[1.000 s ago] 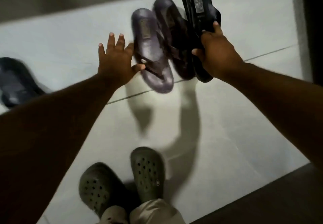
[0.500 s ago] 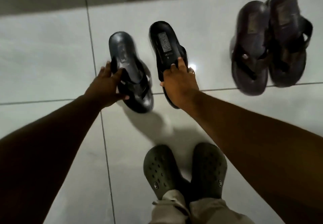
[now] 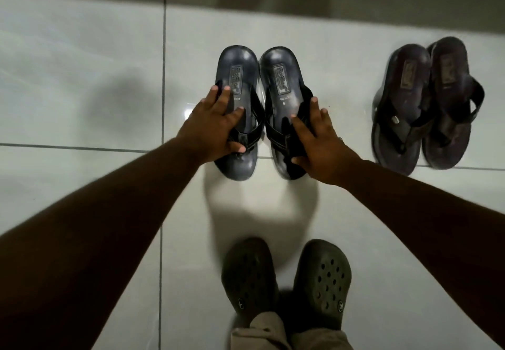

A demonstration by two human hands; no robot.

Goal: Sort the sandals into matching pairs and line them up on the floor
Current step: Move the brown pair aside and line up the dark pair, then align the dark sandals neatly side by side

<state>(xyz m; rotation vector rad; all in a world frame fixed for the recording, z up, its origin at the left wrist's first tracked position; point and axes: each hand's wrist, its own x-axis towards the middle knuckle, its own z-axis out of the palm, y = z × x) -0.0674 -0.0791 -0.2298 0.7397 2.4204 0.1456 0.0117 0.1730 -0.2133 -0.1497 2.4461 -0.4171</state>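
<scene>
**Black Pair Squared Up on the Tiles**

Two black sandals (image 3: pixel 262 109) are pressed side by side on the white floor (image 3: pixel 82 76), the left hand (image 3: pixel 213 128) and right hand (image 3: pixel 318 144) laid flat with fingers spread, nothing gripped. Half a second ago they lay apart and skewed. A brown pair (image 3: pixel 426 103) is lined up well to the right. A careless lift-off could nudge the soles askew.
</scene>
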